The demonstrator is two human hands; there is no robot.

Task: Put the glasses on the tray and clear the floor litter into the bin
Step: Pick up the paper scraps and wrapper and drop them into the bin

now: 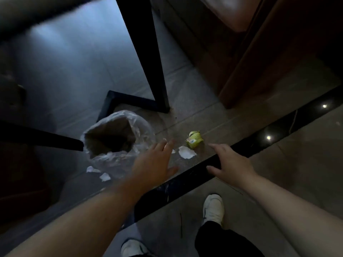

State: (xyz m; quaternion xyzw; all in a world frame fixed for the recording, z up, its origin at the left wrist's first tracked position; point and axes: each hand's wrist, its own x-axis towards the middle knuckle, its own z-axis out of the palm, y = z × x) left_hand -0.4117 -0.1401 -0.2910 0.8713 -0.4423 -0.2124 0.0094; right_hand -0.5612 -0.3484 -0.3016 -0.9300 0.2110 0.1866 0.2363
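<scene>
A bin (96, 145) lined with a clear plastic bag stands on the dim tiled floor, left of centre. Litter lies around it: a crumpled green wrapper (194, 140), a white paper scrap (186, 152) just below the wrapper, and two smaller white scraps (92, 169) (104, 176) at the bin's near side. My left hand (155, 164) hovers with spread fingers between the bin and the white scrap, holding nothing. My right hand (230, 165) is also spread and empty, its fingertips just right of the green wrapper. No glasses or tray are in sight.
A black table leg and its floor frame (148, 75) rise behind the bin. Brown wooden furniture (259, 67) stands at the upper right. A glossy black floor strip (259, 143) runs diagonally under my right hand. My white shoes (213, 208) are on the near tiles.
</scene>
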